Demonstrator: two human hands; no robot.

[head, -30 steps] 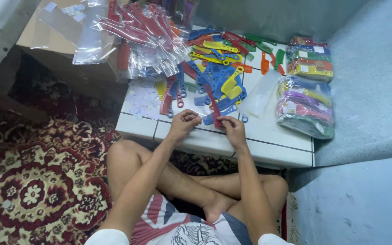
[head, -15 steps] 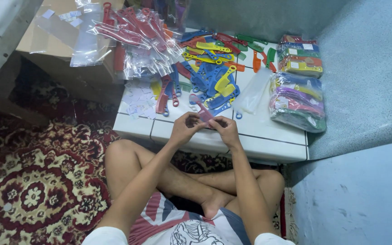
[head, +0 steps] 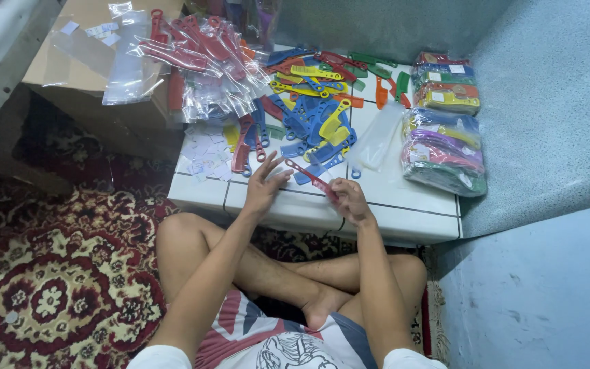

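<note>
Red comb (head: 311,178): right hand (head: 351,202) fingers are pinching its near end over the table (head: 404,212), left hand (head: 265,186) fingers are spreading wide beside it; thin grip is risking a drop into the loose combs (head: 308,123).

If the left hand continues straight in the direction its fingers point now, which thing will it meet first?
The left hand points up and away across the white tiled table. First in that line is probably the loose pile of blue combs, near the red comb held in the right hand. Depth is unclear, so it might pass above them.

Red comb (head: 311,179) (red floral carpet (head: 49,287) below)
</note>
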